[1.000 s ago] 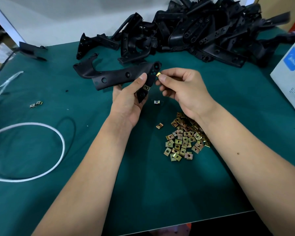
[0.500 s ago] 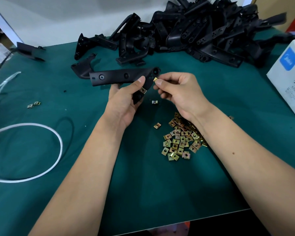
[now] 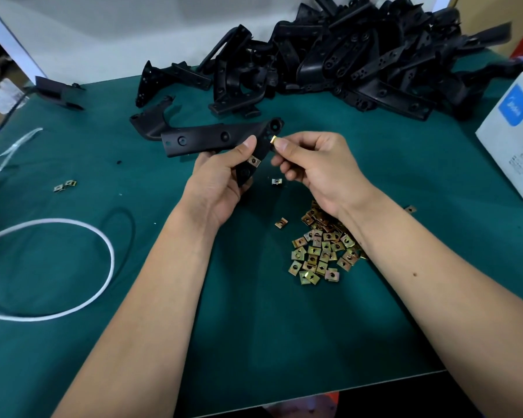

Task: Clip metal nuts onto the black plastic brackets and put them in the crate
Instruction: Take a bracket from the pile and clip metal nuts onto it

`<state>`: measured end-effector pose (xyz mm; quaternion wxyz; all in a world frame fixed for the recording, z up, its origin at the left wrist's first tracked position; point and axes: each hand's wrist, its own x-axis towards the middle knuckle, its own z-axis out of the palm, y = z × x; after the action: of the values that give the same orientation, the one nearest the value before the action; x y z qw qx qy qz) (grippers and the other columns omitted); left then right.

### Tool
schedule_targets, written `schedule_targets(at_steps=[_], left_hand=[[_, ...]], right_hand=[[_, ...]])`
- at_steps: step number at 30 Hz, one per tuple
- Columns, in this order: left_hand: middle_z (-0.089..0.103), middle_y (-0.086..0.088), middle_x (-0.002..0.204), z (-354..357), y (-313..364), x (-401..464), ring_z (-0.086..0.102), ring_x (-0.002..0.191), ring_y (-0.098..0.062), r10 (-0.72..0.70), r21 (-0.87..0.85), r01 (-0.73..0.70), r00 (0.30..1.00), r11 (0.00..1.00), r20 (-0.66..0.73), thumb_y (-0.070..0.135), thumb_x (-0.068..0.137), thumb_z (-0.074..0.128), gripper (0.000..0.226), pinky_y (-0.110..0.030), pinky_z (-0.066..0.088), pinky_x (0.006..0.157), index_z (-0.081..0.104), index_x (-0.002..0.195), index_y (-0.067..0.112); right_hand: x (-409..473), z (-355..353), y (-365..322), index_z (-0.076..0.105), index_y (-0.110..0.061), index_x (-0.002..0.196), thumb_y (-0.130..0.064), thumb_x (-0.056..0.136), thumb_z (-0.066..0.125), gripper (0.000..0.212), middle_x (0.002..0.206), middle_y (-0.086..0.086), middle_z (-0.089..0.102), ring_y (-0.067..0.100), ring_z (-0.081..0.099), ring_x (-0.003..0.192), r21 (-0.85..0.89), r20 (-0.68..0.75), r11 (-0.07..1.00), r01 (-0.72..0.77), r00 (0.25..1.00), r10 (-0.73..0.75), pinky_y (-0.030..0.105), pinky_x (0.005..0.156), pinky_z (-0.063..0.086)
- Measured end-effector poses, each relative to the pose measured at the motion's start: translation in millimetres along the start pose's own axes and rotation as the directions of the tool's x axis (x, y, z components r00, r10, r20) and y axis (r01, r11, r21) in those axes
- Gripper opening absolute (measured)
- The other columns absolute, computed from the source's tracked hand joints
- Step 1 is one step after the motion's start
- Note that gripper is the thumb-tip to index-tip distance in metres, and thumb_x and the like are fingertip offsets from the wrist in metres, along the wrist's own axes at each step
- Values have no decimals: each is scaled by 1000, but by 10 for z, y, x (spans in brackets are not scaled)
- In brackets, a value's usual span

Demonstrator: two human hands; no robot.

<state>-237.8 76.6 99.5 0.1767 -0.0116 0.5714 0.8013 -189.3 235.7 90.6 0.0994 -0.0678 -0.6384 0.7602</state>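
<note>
A flat dark green mat (image 3: 73,342) covers the table, with a pale grey wall (image 3: 133,31) in the upper part of the frame. At the left edge lies a thin white cord (image 3: 109,260) bent in a loop. Above it sit two small loose metal clips (image 3: 64,186).

In the middle, the left hand (image 3: 221,188) has its thumb and fingers wrapped round a long black plastic bracket (image 3: 206,138) with round holes. It is held up just above the mat. One shiny square nut (image 3: 253,161) is already clipped on its lower arm.

The right hand (image 3: 317,170) pinches a small gold metal nut (image 3: 274,139) between thumb and finger, right at the bracket's corner; it may be touching.

Below lies a pile of flat gold square nuts (image 3: 323,251). A big heap of black brackets (image 3: 360,61) fills the upper right. A white cardboard box (image 3: 514,140) with a blue label sits at the right edge.
</note>
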Motion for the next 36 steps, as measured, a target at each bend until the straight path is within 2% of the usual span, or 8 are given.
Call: schedule_targets(at_steps=[13,16,19,21,24,29,32,36], left_hand=[[78,1,92,52,-56,-15,75,72,-11,35,18,-34,999,999,-12,12,88,78,60,-21,53,54,50,141,7],[77,1,94,60,-79,15,73,70,-9,65,60,-63,998,996,-24,12,87,80,60,-20,51,52,51,140,6],[78,-1,95,26,-69,50,73,74,-12,62,53,-59,996,997,-69,9,84,82,62,-21,51,53,49,136,7],[76,-5,95,-11,-52,70,69,71,-13,33,43,-30,997,999,-63,7,83,82,67,-22,48,53,46,139,4],[71,-11,98,-49,-42,93,63,67,-14,-6,93,9,1000,996,-27,8,83,82,72,-21,42,49,44,143,-3],[72,-9,100,-71,-43,98,69,70,-16,43,132,-31,995,991,-92,22,89,81,68,-23,50,56,41,143,9],[74,-11,102,-165,-66,108,74,73,-19,293,407,-275,956,871,19,30,84,84,65,-27,56,68,44,135,27],[72,8,108,-235,-120,146,68,94,-7,426,686,-516,847,513,319,16,80,87,49,-26,55,86,68,123,28]], right_hand=[[9,8,39,71,-8,77,-12,98,69,22,67,4,70,10,58,58,-12,14,1000,16,1000,-16,19,52,48],[46,-57,40,72,-3,80,-16,98,70,23,67,5,72,13,60,58,-182,21,982,49,999,-46,22,52,50],[77,-193,15,75,-11,90,-33,86,83,24,78,2,75,12,66,64,-550,33,820,158,985,-168,24,58,53],[57,-241,-24,74,-23,115,-36,77,90,43,100,-9,73,3,64,79,-700,111,658,276,953,-282,18,73,52],[51,-224,-31,74,-16,125,-20,78,90,49,116,-3,70,1,63,102,-678,345,538,500,863,-368,18,92,49],[75,-188,-10,79,-9,111,-19,82,87,32,106,-1,74,10,67,100,-693,307,487,532,829,-468,19,93,49],[108,-237,6,79,-10,109,-23,84,85,29,97,-6,70,-3,59,83,-739,223,478,475,842,-491,11,78,40],[135,-287,7,79,-13,113,-23,86,83,29,100,-4,72,-1,59,81,-772,230,465,433,873,-431,7,76,39]])
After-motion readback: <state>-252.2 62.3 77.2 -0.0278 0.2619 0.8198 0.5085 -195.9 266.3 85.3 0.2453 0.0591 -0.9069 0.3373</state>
